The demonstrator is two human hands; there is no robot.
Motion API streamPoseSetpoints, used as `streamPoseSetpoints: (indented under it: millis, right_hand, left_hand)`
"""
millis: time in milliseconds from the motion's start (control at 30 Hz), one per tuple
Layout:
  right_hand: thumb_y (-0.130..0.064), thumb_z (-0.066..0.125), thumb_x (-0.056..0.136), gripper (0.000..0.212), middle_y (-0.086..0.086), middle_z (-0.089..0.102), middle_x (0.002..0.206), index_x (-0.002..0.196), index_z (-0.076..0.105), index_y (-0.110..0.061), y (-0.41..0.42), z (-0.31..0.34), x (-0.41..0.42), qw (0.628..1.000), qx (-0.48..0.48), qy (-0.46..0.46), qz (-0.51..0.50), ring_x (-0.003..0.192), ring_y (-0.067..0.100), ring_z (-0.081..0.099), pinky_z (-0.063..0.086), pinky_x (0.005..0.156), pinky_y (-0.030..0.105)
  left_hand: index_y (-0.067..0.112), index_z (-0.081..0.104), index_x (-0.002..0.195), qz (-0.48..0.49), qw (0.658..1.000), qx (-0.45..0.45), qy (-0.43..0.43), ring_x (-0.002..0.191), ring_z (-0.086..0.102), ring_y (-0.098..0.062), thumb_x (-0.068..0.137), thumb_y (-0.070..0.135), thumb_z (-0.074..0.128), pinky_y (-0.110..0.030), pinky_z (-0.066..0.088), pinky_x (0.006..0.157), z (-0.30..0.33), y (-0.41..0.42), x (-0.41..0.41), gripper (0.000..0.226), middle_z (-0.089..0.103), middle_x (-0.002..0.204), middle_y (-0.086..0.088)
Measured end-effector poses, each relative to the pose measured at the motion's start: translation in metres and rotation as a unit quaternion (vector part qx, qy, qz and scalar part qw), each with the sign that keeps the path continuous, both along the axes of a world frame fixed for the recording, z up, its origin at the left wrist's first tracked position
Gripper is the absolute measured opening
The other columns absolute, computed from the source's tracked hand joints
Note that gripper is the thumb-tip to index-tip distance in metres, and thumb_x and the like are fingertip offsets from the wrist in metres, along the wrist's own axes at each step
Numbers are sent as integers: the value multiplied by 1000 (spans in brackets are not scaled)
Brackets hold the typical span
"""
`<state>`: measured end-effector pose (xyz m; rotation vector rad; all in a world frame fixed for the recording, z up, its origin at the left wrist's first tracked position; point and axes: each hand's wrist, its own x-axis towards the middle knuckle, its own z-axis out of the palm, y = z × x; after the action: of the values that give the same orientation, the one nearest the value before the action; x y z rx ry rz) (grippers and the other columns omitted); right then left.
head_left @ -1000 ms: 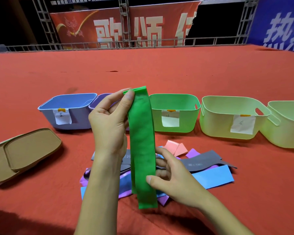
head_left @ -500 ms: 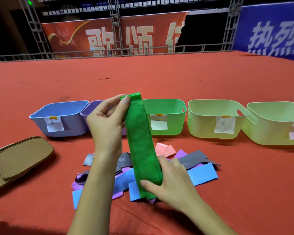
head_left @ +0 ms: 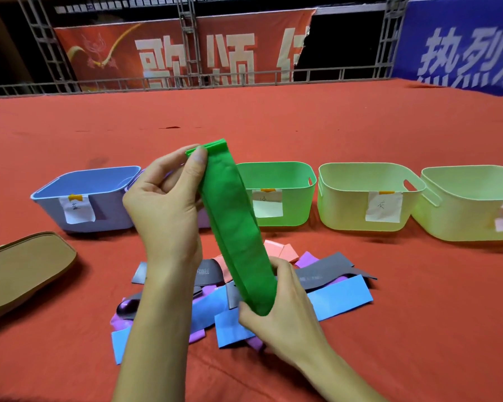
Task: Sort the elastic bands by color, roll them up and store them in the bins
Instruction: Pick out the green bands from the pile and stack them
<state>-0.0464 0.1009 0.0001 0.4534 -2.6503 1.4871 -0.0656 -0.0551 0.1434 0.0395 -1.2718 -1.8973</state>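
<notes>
A green elastic band [head_left: 233, 224] hangs stretched between my hands above the red cloth. My left hand [head_left: 166, 204] pinches its top end between thumb and fingers. My right hand [head_left: 282, 311] grips its bottom end, which curls under my fingers. Beneath them lies a pile of loose bands: blue [head_left: 340, 297], grey [head_left: 328, 269], pink [head_left: 279, 249] and purple [head_left: 122, 320]. Behind the pile stands a row of labelled bins: a blue bin [head_left: 105, 216], a purple one mostly hidden by my left hand, a green bin [head_left: 294, 204] and two pale yellow-green bins [head_left: 346, 204] [head_left: 459, 216].
Two stacked tan lids [head_left: 24, 268] lie at the left edge. The red cloth [head_left: 273, 123] stretches far back to a metal railing [head_left: 244, 78] with banners behind it.
My right hand has slid down to the band's bottom end and curled it under. The band now tilts more to the right. My left hand still holds the top.
</notes>
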Motion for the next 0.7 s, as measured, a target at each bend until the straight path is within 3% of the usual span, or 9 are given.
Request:
streamPoseSetpoints:
  millis: [100,200,300,400,567,700]
  right_hand:
    - [-35,75,77,71,-18,65,109,136,38,-51,1,-2,0,998,-38,3,47,101,10,65,56,84,41]
    - [-27,73,79,69,-20,64,114,135,40,-50,0,-4,0,996,-53,6,70,102,10,66,56,87,38]
    - [-33,72,78,65,-18,65,108,133,42,-48,-3,-7,2,995,-56,-14,82,95,10,66,57,85,43]
    - [-47,81,76,71,-18,68,112,136,42,-47,-4,-8,2,995,-60,-14,81,102,8,68,57,88,38]
    - [-33,80,83,56,-18,72,97,128,49,-45,0,-7,-2,995,-62,-4,74,86,9,70,58,79,43]
    - [-41,93,72,79,-18,74,109,137,48,-48,8,-5,-6,991,-49,-32,122,99,7,71,58,89,35]
  left_hand:
    - [11,80,104,1,1000,-5,3,84,74,-25,92,16,83,-30,59,66,1,-2,3,13,82,91,-9]
    - [13,80,101,-10,1000,-12,1,85,76,-25,92,15,83,-33,61,70,1,1,4,10,82,90,-9]
    - [14,80,99,-8,1000,-14,-2,86,76,-25,92,14,84,-33,60,70,-1,1,3,9,82,90,-8]
    - [12,80,102,1,1000,-17,-7,87,76,-26,92,15,83,-34,61,71,-4,-4,-1,11,82,92,-9]
    - [9,80,105,14,1000,-20,-20,86,75,-25,93,16,83,-35,62,71,-9,-16,-5,15,82,93,-10]
    - [8,80,106,22,999,-26,-34,84,75,-22,93,18,84,-32,60,69,-16,-24,-12,16,82,91,-8]
